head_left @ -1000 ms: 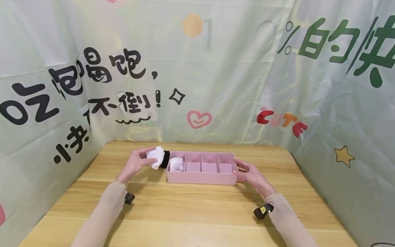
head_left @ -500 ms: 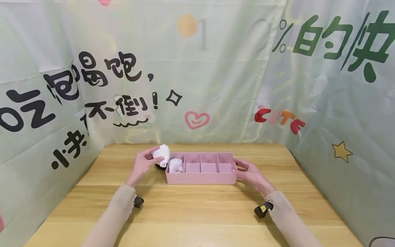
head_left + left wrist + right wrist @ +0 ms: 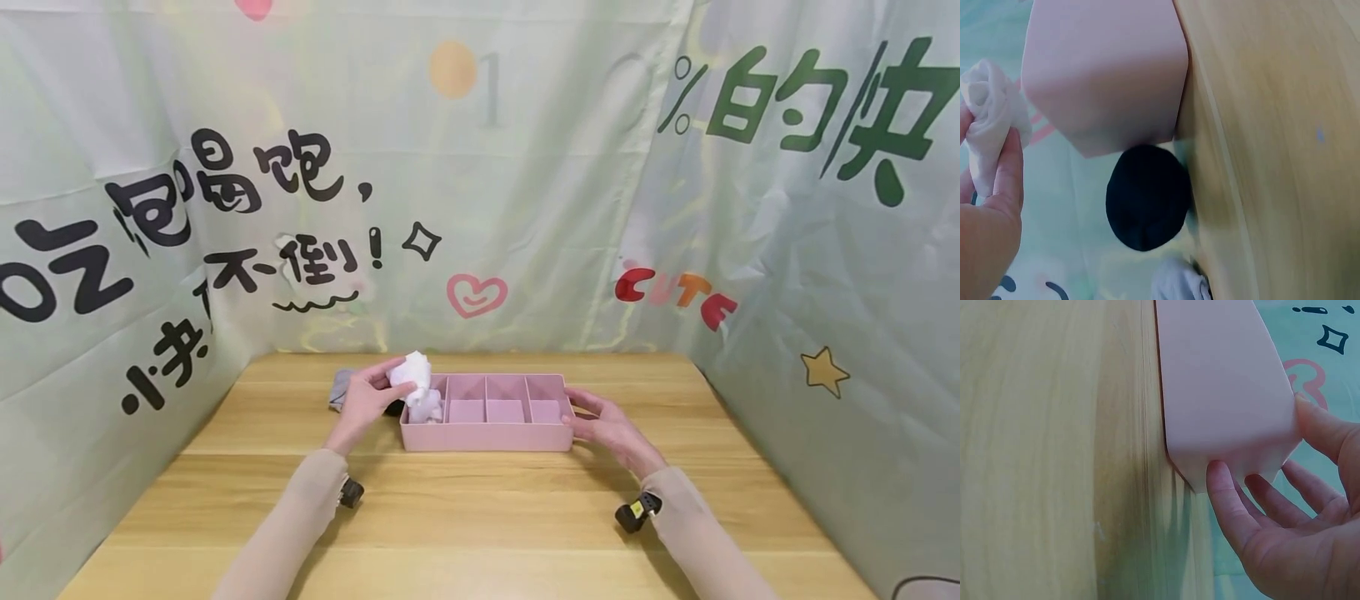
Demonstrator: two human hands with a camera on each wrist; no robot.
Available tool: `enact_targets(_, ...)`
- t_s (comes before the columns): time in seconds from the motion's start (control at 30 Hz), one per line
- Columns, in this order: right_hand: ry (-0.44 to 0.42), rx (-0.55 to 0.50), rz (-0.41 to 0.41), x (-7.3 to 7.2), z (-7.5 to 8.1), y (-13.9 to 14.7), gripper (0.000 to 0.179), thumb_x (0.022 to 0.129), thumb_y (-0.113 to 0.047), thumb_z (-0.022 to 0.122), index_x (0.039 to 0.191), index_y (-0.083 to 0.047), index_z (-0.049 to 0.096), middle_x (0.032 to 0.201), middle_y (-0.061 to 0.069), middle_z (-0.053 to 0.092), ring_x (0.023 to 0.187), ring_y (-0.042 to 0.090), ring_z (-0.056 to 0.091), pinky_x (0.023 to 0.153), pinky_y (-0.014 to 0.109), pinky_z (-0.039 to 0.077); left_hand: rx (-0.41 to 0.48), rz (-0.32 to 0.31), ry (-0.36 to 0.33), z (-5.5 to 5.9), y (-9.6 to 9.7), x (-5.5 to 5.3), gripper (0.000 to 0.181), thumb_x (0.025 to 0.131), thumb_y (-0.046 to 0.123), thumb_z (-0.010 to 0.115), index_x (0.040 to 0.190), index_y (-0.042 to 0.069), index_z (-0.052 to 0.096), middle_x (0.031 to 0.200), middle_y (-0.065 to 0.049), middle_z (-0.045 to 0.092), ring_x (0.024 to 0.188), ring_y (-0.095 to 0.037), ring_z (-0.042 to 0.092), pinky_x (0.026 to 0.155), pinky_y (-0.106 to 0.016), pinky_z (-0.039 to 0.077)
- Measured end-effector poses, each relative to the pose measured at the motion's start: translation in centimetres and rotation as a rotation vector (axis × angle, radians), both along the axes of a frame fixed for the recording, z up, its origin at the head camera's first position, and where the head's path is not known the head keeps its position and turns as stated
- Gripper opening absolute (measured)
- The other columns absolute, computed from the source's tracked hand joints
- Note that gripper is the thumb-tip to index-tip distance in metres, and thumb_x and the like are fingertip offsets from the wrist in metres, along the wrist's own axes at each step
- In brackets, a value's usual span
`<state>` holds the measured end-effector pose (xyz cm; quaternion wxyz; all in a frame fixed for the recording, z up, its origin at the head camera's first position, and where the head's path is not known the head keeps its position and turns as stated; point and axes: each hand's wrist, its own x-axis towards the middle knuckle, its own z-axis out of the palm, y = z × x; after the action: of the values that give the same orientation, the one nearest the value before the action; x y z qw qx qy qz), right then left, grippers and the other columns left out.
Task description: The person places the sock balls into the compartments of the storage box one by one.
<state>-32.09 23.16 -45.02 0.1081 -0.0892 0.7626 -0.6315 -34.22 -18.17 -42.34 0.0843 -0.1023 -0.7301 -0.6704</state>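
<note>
A pink divided storage box [image 3: 487,437] lies lengthwise across the table. My left hand [image 3: 366,402] pinches a rolled-up white sock [image 3: 411,377] between thumb and fingers, above the box's left end. Its folded layers show in the left wrist view, where the sock [image 3: 991,112] is off to the side of the box wall. Another white bundle [image 3: 425,407] sits in the leftmost compartment, partly covered by the held one. My right hand [image 3: 611,425] grips the box's right end, thumb and fingertips against its wall and rim [image 3: 1241,440].
A round black bundle [image 3: 1147,199] lies against the box's left end, mostly behind my left hand in the head view. Farther left is a grey cloth bundle [image 3: 341,389]. A printed curtain [image 3: 525,208] encloses the wooden table [image 3: 480,517] at the back and sides.
My left hand has carried the white sock rightward, from left of the box to over its left compartment. The grey bundle has come into sight behind it. My right hand stays on the box.
</note>
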Motion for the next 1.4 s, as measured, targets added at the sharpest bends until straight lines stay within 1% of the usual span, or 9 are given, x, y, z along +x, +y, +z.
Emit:
enact_targets(0.2,0.001,-0.001,0.000,-0.1,0.1,-0.1,0.067,0.095,-0.007,0.062,0.153,-0.002,0.029,0.157,0.025,0.027,0.133,0.042,0.044,0.097,0.041,0.052,0.009,0.004,-0.018,-0.3,1.1,-0.3,0.063,0.079,0.005,0.080,0.137,0.002,0.055,0.127,-0.027,0.062,0.104,-0.014,0.065,0.082,-0.019,0.055)
enact_targets(0.4,0.005,0.016,-0.001,0.0,0.1,0.0,0.068,0.094,-0.006,0.063,0.153,-0.002,0.029,0.157,0.026,0.028,0.135,0.044,0.041,0.098,0.041,0.051,0.019,-0.038,-0.051,-0.6,2.2,-0.2,0.064,0.079,0.003,0.080,0.137,0.002,0.055,0.127,-0.028,0.062,0.106,-0.021,0.066,0.080,-0.023,0.057)
enact_targets(0.63,0.006,0.021,0.000,0.2,0.1,-0.1,0.066,0.095,-0.006,0.062,0.153,-0.002,0.029,0.157,0.026,0.028,0.135,0.043,0.042,0.098,0.042,0.051,-0.033,-0.085,-0.059,-0.8,3.2,-0.2,0.065,0.078,0.005,0.081,0.138,0.004,0.055,0.130,-0.025,0.060,0.109,-0.024,0.064,0.080,-0.025,0.057)
enact_targets(0.73,0.003,0.021,-0.002,0.2,0.1,-0.1,0.066,0.096,-0.006,0.061,0.153,-0.003,0.029,0.157,0.025,0.028,0.135,0.041,0.042,0.098,0.042,0.050,-0.065,-0.088,-0.056,-1.0,3.7,-0.3,0.065,0.078,0.006,0.082,0.138,0.004,0.055,0.130,-0.024,0.060,0.109,-0.026,0.065,0.081,-0.026,0.057)
enact_targets(0.87,0.000,0.017,0.004,0.3,0.3,-0.2,0.067,0.096,-0.007,0.061,0.154,-0.003,0.028,0.158,0.024,0.026,0.134,0.041,0.042,0.100,0.043,0.050,-0.069,-0.085,-0.063,-1.0,4.2,-0.4,0.065,0.077,0.007,0.083,0.136,0.006,0.057,0.128,-0.023,0.063,0.108,-0.026,0.066,0.081,-0.030,0.058)
enact_targets(1.0,-0.002,0.022,0.004,0.2,0.4,-0.1,0.068,0.095,-0.008,0.062,0.154,-0.004,0.028,0.158,0.024,0.027,0.135,0.041,0.042,0.100,0.043,0.050,-0.087,-0.076,-0.065,-1.0,4.6,-0.6,0.062,0.076,0.011,0.084,0.133,0.008,0.060,0.119,-0.021,0.068,0.101,-0.024,0.069,0.078,-0.037,0.059)
enact_targets(1.2,-0.016,0.033,-0.011,0.0,0.2,-0.2,0.068,0.095,-0.010,0.064,0.153,-0.005,0.030,0.158,0.022,0.029,0.135,0.039,0.043,0.099,0.040,0.050,-0.185,-0.045,-0.035,-0.9,5.4,-1.0,0.063,0.074,0.019,0.087,0.131,0.008,0.062,0.109,-0.018,0.071,0.089,-0.017,0.069,0.066,-0.040,0.058)
enact_targets(1.3,-0.016,0.035,-0.021,0.0,0.1,-0.3,0.067,0.094,-0.009,0.064,0.153,-0.006,0.032,0.157,0.021,0.031,0.135,0.038,0.043,0.099,0.040,0.050,-0.211,-0.049,-0.018,-0.9,5.9,-1.2,0.062,0.075,0.017,0.086,0.131,0.006,0.062,0.105,-0.019,0.072,0.079,-0.017,0.068,0.059,-0.045,0.057)
enact_targets(1.4,-0.017,0.037,-0.021,0.0,0.0,-0.2,0.068,0.094,-0.008,0.065,0.153,-0.006,0.032,0.157,0.021,0.030,0.135,0.039,0.043,0.099,0.040,0.050,-0.227,-0.053,-0.007,-0.9,6.4,-1.2,0.061,0.075,0.014,0.085,0.131,0.005,0.062,0.097,-0.018,0.073,0.067,-0.018,0.066,0.054,-0.046,0.056)
